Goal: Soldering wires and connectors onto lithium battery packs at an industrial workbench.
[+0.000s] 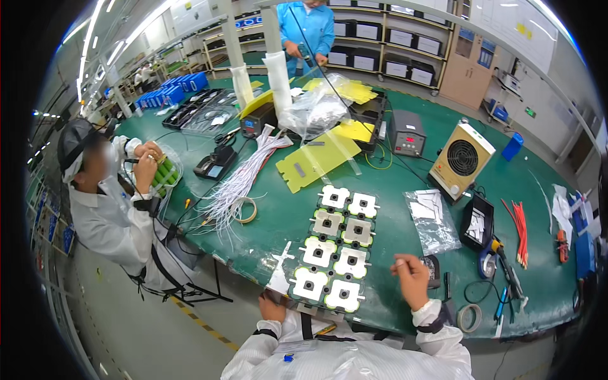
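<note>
Plated block: on the green table, at its near edge, long sides running away from that edge; eight squarish plates in two columns of four, six white, two greyer.
Left hand: at the near edge, by the block's near left corner; fingers partly hidden, grip cannot be told.
Right hand: to the right of the block, apart from it; fingers curled, tips close to the thumb; whether they meet cannot be told.
Tape roll: near edge, right of the right hand.
Black box: right part of the table; white strips inside.
Red wires: toward the right end.
White wire bundle: left of the block.
Fan unit: upright, beyond the black box.
Co-worker in white: left edge, hands at green cylinders.
Yellow sheet: past the block's far end.
Co-worker in blue: beyond the far edge.
</note>
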`<state>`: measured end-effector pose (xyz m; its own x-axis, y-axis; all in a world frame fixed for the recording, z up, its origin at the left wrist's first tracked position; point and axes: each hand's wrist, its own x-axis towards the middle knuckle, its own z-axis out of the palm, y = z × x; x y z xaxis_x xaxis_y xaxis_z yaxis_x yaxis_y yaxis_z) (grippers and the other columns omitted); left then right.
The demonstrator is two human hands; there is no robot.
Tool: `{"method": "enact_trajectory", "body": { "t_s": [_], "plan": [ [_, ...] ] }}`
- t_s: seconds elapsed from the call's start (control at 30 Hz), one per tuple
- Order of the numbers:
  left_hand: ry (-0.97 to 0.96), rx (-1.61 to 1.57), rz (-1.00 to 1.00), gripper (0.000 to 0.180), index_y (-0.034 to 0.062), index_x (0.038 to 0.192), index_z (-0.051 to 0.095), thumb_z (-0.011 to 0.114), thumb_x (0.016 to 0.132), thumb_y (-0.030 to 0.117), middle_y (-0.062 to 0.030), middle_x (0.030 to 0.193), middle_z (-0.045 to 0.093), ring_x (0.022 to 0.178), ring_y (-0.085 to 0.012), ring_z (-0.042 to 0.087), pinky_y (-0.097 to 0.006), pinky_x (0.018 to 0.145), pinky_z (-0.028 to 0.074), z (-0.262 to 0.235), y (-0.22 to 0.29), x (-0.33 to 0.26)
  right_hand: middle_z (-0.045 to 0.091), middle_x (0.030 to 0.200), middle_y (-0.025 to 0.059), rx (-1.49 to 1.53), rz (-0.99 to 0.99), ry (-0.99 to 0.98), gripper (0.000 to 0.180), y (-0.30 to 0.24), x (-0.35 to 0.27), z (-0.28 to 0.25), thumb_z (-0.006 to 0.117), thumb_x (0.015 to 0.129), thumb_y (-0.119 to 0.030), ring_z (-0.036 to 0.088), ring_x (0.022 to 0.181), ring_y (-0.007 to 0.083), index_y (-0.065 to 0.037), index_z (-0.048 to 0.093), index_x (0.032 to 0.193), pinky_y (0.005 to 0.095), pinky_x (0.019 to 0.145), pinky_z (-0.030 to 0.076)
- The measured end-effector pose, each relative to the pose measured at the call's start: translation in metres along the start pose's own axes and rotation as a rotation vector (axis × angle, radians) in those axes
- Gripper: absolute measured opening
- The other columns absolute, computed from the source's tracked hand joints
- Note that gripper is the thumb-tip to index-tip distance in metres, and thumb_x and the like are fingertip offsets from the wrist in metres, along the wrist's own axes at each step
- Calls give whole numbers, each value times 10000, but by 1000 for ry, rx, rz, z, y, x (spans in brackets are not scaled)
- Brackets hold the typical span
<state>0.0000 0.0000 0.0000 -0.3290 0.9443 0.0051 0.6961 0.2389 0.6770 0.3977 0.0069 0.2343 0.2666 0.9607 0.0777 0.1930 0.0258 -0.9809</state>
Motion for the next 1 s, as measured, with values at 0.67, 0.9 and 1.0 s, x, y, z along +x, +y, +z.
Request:
{"method": "enact_trajectory", "body": {
  "t_s": [0.67, 0.9, 1.0],
  "plan": [
    [44, 145, 137, 748, -141, 1385, 436, 752, 826, 244, -373, 1301, 486, 1239, -526, 470, -523, 1088, 369, 10, -59, 15, 612, 918, 38, -1122, -412, 154, 571, -307, -137, 27, 801, 641, -192, 561, 721, 189, -202, 613, 1180, 323, 615, 461],
    [145, 259, 143, 735, -115, 1377, 474, 765, 816, 259, -376, 1346, 495, 1268, -517, 467, -534, 1110, 347, -46, -174, 55, 594, 899, -3, -767, -1220, 90, 529, -292, -104, 44, 798, 673, -180, 543, 715, 138, -216, 639, 1176, 276, 625, 448],
    [-345, 133, -295, 683, -88, 1366, 490, 758, 834, 248, -343, 1348, 509, 1252, -487, 477, -519, 1102, 350, 19, -1, 3, 586, 891, -20, -928, -1261, -36, 511, -220, -67, 33, 797, 687, -174, 535, 712, 117, -222, 651, 1174, 256, 629, 443]
  ]
}}
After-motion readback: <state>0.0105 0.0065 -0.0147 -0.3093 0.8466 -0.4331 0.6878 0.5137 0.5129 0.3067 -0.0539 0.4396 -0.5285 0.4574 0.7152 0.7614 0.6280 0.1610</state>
